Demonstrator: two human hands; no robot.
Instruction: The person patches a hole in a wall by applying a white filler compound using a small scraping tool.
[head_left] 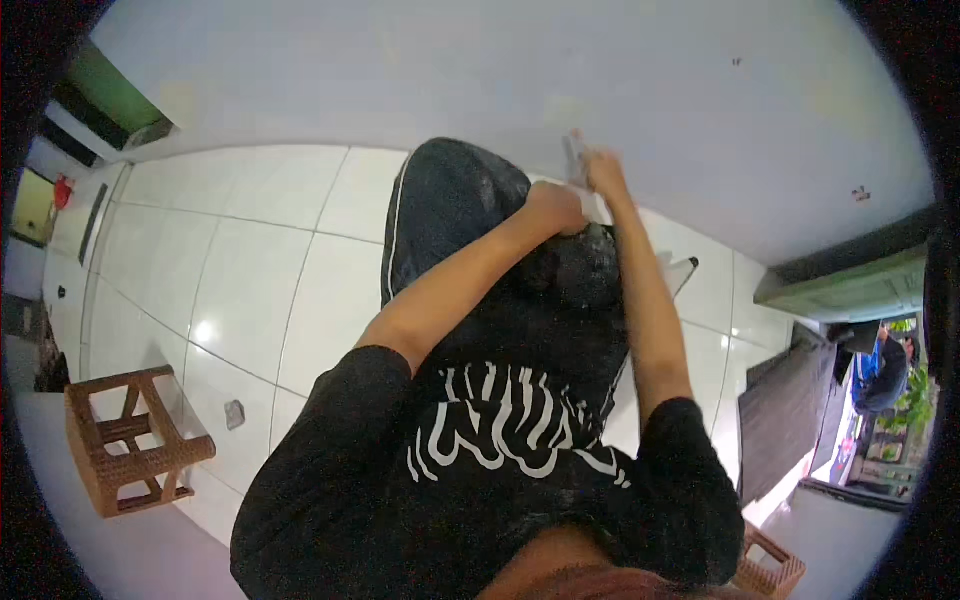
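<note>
My right hand point(604, 173) is raised at the pale wall point(450, 70), its fingers closed on a thin flat grey tool point(577, 158). Motion smears the tool, and its exact kind cannot be made out. Just left of and below it, my left hand point(556, 207) is closed, resting near my knee. A whitish thing shows between the two hands; whether the left hand holds it is hidden. Dark trousers point(455, 205) with a white side stripe cover my bent leg, close to the wall. A faint yellowish patch point(567, 108) marks the wall above my right hand.
White tiles point(255, 265) cover the floor. A brown woven stool frame point(135, 435) stands at the left, near a small grey lump point(234, 414). Another brown woven piece point(768, 565) shows at the lower right. A green door point(850, 285) and a person point(888, 375) outside appear at the right.
</note>
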